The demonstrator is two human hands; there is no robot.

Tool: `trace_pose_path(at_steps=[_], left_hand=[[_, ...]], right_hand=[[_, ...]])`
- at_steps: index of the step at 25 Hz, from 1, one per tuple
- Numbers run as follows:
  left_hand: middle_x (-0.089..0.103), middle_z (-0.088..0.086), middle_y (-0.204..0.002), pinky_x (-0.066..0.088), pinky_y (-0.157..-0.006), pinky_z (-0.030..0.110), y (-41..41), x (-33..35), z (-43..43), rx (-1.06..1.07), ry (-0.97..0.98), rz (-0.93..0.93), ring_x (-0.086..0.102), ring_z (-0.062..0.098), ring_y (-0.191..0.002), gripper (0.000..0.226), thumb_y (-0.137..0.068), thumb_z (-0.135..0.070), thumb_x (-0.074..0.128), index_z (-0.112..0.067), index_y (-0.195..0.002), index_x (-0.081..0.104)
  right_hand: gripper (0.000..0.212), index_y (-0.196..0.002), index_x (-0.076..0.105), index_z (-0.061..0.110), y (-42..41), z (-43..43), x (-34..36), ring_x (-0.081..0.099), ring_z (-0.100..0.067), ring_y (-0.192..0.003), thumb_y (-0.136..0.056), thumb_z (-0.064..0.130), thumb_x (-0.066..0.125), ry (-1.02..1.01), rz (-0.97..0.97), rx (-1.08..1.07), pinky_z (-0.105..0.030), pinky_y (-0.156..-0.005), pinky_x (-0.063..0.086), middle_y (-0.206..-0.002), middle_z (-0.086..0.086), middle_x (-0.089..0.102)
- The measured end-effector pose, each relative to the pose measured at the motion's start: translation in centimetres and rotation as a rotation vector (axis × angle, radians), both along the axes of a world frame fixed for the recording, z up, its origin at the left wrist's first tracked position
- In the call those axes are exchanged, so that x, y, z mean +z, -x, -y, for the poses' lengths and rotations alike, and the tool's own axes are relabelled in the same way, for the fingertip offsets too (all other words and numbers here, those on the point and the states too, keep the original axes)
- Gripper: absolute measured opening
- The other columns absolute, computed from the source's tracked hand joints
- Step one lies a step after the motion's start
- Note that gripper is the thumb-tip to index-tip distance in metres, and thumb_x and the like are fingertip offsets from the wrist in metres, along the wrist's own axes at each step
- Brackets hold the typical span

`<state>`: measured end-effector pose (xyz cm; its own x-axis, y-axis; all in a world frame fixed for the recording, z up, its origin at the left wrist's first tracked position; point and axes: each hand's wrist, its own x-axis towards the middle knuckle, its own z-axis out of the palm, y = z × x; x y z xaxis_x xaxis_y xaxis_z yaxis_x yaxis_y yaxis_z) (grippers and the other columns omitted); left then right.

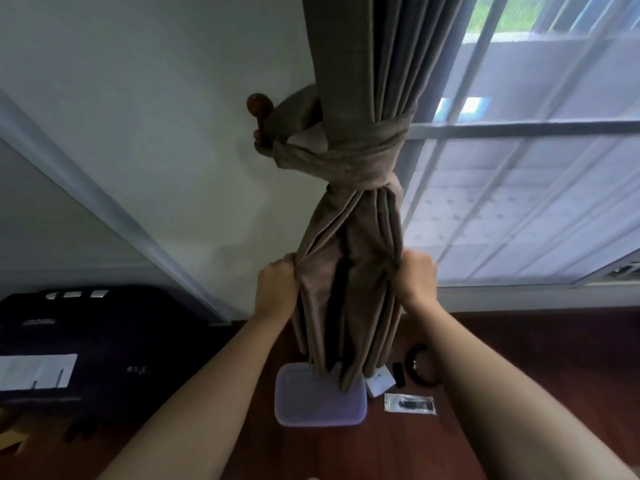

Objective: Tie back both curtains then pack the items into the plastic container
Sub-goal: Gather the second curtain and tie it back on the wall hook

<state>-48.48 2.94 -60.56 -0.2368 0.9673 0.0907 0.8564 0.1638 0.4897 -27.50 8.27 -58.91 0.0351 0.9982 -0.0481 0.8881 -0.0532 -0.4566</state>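
A brown curtain [349,265] hangs in the middle, gathered by a matching tieback [349,161] looped to a dark wooden wall hook [258,105]. My left hand [277,285] is shut on the curtain's left folds below the tie. On the right folds, at the same height, my right hand [417,275] grips the cloth. On the floor below lies a clear plastic container [320,405], its far edge under the curtain hem. Beside it lie a white card [379,384], a small black stick [399,374], a black ring [420,365] and a clear packet [410,404].
A window with pale bars [519,129] fills the right. A white wall [156,133] is at the left. A dark case [86,344] with a white paper on it stands at the lower left. The floor [398,452] is reddish-brown wood.
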Motion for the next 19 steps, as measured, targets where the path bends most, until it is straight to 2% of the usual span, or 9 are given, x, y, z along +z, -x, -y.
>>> trace_pose_path(at_steps=[3, 6, 7, 10, 12, 14, 15, 17, 19], left_hand=[[0.066, 0.022, -0.079, 0.047, -0.059, 0.032, -0.2, -1.1, -0.4, -0.008, -0.062, 0.071, 0.064, 0.033, -0.070, 0.011, -0.085, -0.009, 0.061, 0.002, -0.086, 0.061], [0.070, 0.015, -0.094, 0.053, -0.070, 0.032, -0.7, -3.1, 0.4, -0.165, 0.061, 0.318, 0.066, 0.027, -0.083, 0.049, -0.077, -0.033, 0.068, -0.004, -0.114, 0.055], [0.070, 0.014, -0.097, 0.053, -0.072, 0.032, -0.9, -3.8, 0.5, -0.184, 0.117, 0.342, 0.067, 0.027, -0.086, 0.057, -0.076, -0.039, 0.067, -0.005, -0.119, 0.052], [0.070, 0.018, -0.092, 0.054, -0.073, 0.036, -1.4, -5.7, 0.4, -0.155, 0.158, 0.299, 0.067, 0.032, -0.086, 0.061, -0.073, -0.053, 0.061, -0.002, -0.106, 0.061], [0.068, 0.022, -0.088, 0.053, -0.071, 0.041, -2.1, -6.7, 0.4, -0.176, 0.182, 0.223, 0.065, 0.036, -0.083, 0.050, -0.077, -0.045, 0.060, 0.001, -0.097, 0.061], [0.066, 0.025, -0.089, 0.051, -0.071, 0.044, -2.2, -6.9, 0.1, -0.146, 0.183, 0.085, 0.064, 0.040, -0.083, 0.029, -0.088, -0.021, 0.055, 0.005, -0.101, 0.058], [0.066, 0.025, -0.089, 0.051, -0.072, 0.045, -1.6, -6.9, -0.2, -0.081, 0.181, 0.011, 0.064, 0.041, -0.083, 0.025, -0.091, -0.013, 0.050, 0.006, -0.106, 0.056], [0.066, 0.024, -0.091, 0.051, -0.072, 0.043, -0.1, -6.9, -0.9, 0.085, 0.121, -0.052, 0.064, 0.040, -0.083, 0.031, -0.092, -0.009, 0.048, 0.005, -0.119, 0.050], [0.067, 0.023, -0.091, 0.051, -0.072, 0.041, 0.3, -7.0, -0.9, 0.125, 0.064, -0.018, 0.064, 0.039, -0.082, 0.033, -0.092, -0.013, 0.052, 0.001, -0.121, 0.051]], right_hand=[[0.014, -0.089, 0.060, 0.001, -0.1, 0.0, -0.8, 0.058, -0.043, -0.087, -0.085, 0.012, 0.052, -0.060, -0.058, -0.061, -0.034, -0.063, 0.028, -0.094, -0.023, 0.062], [0.034, -0.092, 0.060, 0.007, 0.3, 2.6, -2.5, 0.060, -0.041, -0.090, -0.079, 0.038, 0.063, 0.076, 0.000, 0.104, -0.034, -0.062, 0.033, -0.096, -0.017, 0.064], [0.040, -0.093, 0.061, 0.009, 0.3, 3.3, -3.1, 0.060, -0.040, -0.092, -0.076, 0.045, 0.066, 0.118, 0.032, 0.163, -0.036, -0.063, 0.035, -0.097, -0.016, 0.065], [0.045, -0.094, 0.061, 0.014, 0.5, 3.9, -5.2, 0.060, -0.041, -0.091, -0.072, 0.053, 0.068, 0.169, 0.048, 0.215, -0.037, -0.063, 0.037, -0.095, -0.015, 0.067], [0.036, -0.096, 0.061, 0.012, 0.8, 3.3, -6.2, 0.059, -0.044, -0.089, -0.077, 0.042, 0.066, 0.187, 0.081, 0.237, -0.037, -0.063, 0.038, -0.093, -0.020, 0.066], [0.022, -0.101, 0.060, 0.003, 0.0, 1.7, -6.9, 0.060, -0.045, -0.089, -0.084, 0.017, 0.055, 0.138, 0.141, 0.220, -0.041, -0.066, 0.044, -0.094, -0.026, 0.064], [0.020, -0.100, 0.059, -0.001, -0.9, 0.5, -7.1, 0.060, -0.046, -0.088, -0.085, 0.008, 0.049, 0.074, 0.157, 0.181, -0.042, -0.067, 0.044, -0.094, -0.028, 0.064], [0.017, -0.094, 0.058, -0.002, -3.0, -1.5, -7.4, 0.061, -0.044, -0.088, -0.087, 0.005, 0.045, -0.046, 0.180, 0.083, -0.039, -0.064, 0.039, -0.093, -0.028, 0.063], [0.015, -0.092, 0.057, 0.000, -3.7, -2.2, -7.6, 0.060, -0.043, -0.088, -0.087, 0.005, 0.044, -0.092, 0.169, 0.064, -0.038, -0.063, 0.036, -0.094, -0.026, 0.063]])
